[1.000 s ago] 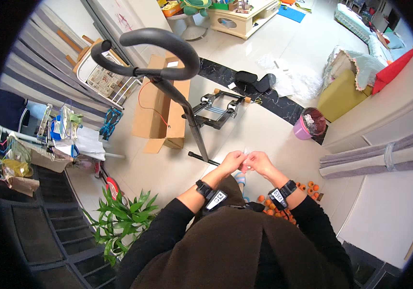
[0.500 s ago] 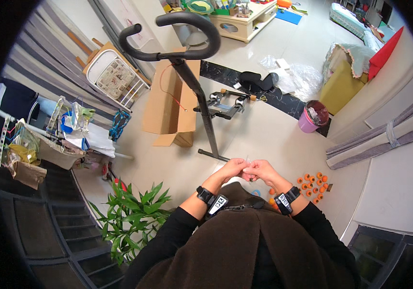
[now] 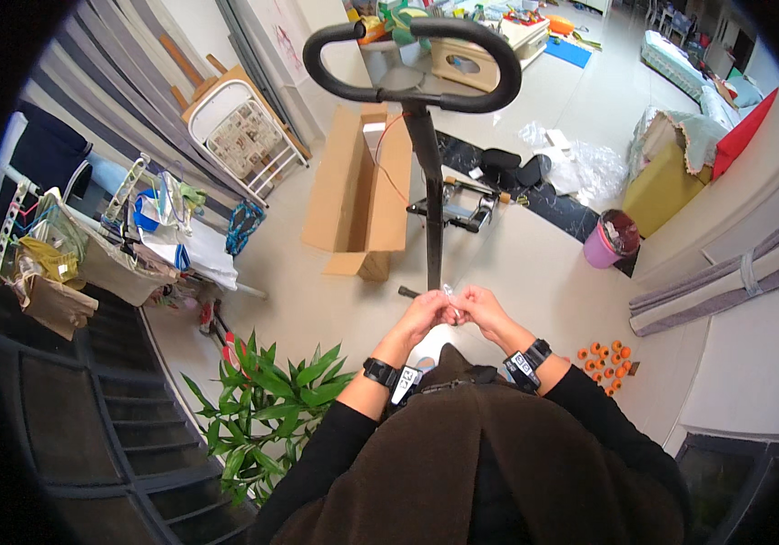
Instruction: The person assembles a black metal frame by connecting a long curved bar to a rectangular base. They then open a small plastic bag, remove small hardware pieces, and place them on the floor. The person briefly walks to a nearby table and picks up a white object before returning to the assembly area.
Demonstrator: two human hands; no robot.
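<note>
In front of my body both hands meet, fingers closed around a small clear, shiny piece point(image 3: 448, 292) that looks like a little plastic bag. My left hand point(image 3: 420, 315) pinches it from one side, my right hand point(image 3: 484, 312) from the other. Whatever may be inside it is too small to make out. Just beyond the hands rises a black upright post point(image 3: 426, 173) topped by a curved, padded handlebar point(image 3: 500, 68). The post's foot bar point(image 3: 407, 292) shows on the floor beside my left hand.
An open cardboard box point(image 3: 326, 213) stands left of the post, with a metal frame part point(image 3: 466, 207) behind it. A leafy plant point(image 3: 271, 400) and drying rack point(image 3: 89, 232) are at left. Orange fruits point(image 3: 603, 363), a pink bin point(image 3: 609, 241) and plastic wrap point(image 3: 600, 173) lie right.
The view has shifted, so the handlebar and box appear farther right. My hands have moved slightly left and up in the picture, and more of the clear piece shows above the fingers.
</note>
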